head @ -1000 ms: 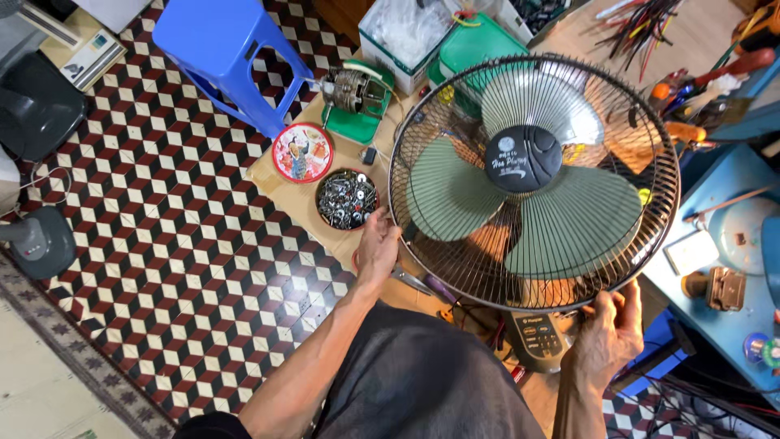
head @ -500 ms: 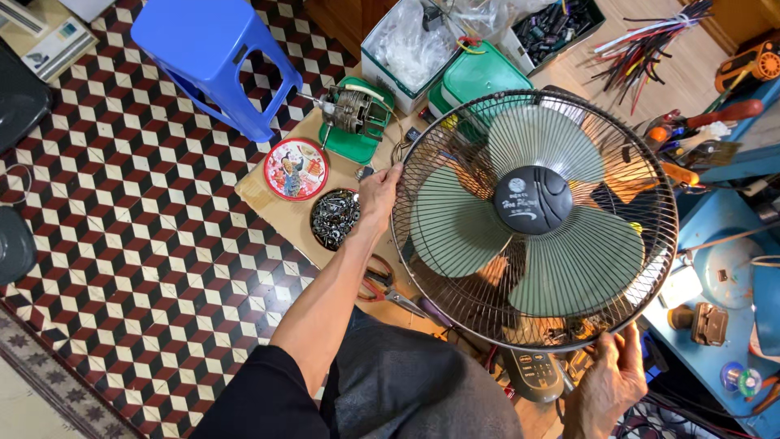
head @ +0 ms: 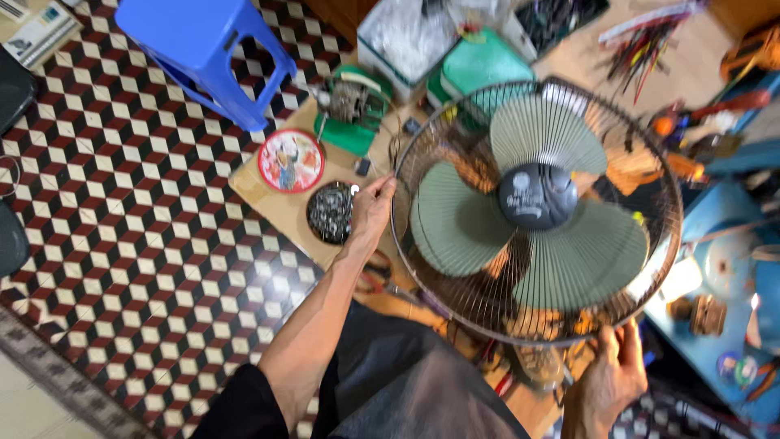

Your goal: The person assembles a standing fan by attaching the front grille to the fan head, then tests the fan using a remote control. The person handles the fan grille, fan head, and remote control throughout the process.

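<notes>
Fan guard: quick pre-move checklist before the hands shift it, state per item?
1. Left hand on the rim of the fan guard: ok, fingers at its left edge.
2. Right hand on the rim: ok, gripping the lower right edge.
3. Three green blades inside the guard: ok, none poking through.
4. Blades at rest: cannot tell from one picture.
5. Room left of the guard: not ok, a dark round tin and a red round lid lie close by the left hand.
6. Guard fastened to the fan body: cannot tell, the fixings are hidden.
</notes>
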